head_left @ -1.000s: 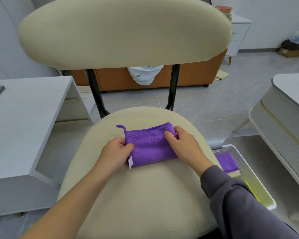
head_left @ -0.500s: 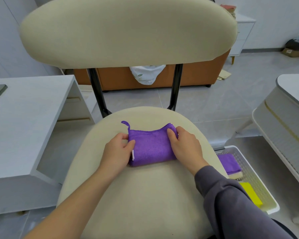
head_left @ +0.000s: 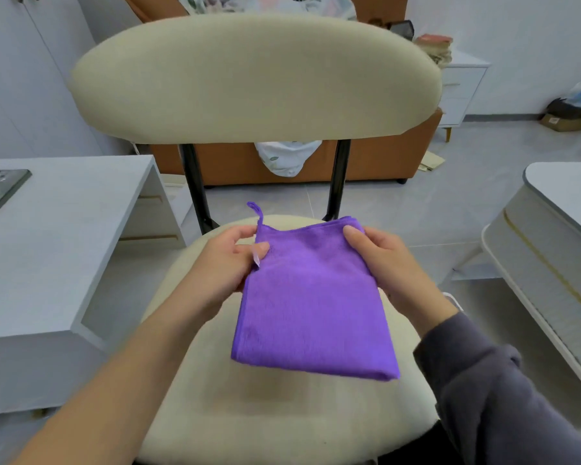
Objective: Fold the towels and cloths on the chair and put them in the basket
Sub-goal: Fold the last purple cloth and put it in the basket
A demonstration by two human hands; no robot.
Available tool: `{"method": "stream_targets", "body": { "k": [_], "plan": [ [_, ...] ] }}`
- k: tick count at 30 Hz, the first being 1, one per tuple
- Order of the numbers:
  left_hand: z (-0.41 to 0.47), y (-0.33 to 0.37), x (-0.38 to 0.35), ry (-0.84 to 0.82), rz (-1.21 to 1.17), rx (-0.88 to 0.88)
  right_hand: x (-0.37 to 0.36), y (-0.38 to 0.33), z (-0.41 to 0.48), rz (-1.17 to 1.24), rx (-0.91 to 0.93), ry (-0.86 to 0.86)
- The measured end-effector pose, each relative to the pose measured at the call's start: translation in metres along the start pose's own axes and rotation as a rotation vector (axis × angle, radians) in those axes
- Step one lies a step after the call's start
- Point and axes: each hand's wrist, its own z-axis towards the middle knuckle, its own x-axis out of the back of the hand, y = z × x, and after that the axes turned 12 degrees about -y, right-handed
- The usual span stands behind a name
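Both hands raised: left [head_left: 227,263] pinching, right [head_left: 379,260] gripping.

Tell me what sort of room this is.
Likely a living room or bedroom at home: an orange sofa stands behind the cream chair, with a white drawer unit and low white tables nearby.

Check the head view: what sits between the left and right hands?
Only the folded purple cloth. The left hand pinches its left edge, the right hand its right edge, holding it over the chair seat.
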Motion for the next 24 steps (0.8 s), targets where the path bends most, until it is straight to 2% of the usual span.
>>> {"method": "stream_targets", "body": {
  "k": [2,4,6,8,9,10,12,14,17,18,22,24],
  "plan": [
    [0.013,-0.013,-0.001,0.013,0.073,0.103,-0.003,0.013,0.011,-0.059,-0.140,-0.013],
    [0.025,-0.031,0.004,0.093,0.144,0.206,-0.002,0.026,0.019,-0.098,-0.273,-0.018],
    [0.028,-0.043,0.013,0.218,0.454,0.229,0.004,0.030,0.019,-0.242,-0.275,0.056],
    [0.024,-0.049,0.012,0.307,0.798,0.088,0.006,0.032,0.012,-0.609,-0.113,0.154],
    [0.018,-0.047,0.005,0.292,0.878,-0.019,0.002,0.033,0.007,-0.771,-0.007,0.142],
    [0.013,-0.045,-0.005,0.253,0.937,-0.143,-0.004,0.034,0.002,-0.894,0.069,0.078],
    [0.007,-0.049,-0.028,0.142,1.096,-0.335,-0.021,0.046,0.000,-1.087,0.092,-0.107],
    [0.010,-0.061,-0.045,-0.035,1.241,-0.314,-0.035,0.060,0.000,-1.222,0.007,-0.235],
    [0.017,-0.082,-0.040,-0.197,1.287,0.042,-0.038,0.070,0.002,-1.262,-0.112,-0.315],
    [0.018,-0.087,-0.037,-0.210,1.304,0.100,-0.036,0.070,0.002,-1.260,-0.123,-0.323],
    [0.012,-0.084,-0.031,-0.184,1.322,0.128,-0.027,0.067,-0.003,-1.157,-0.130,-0.319],
    [0.001,-0.081,-0.018,-0.095,1.252,0.031,-0.014,0.063,-0.012,-1.068,-0.107,-0.274]
  ]
}}
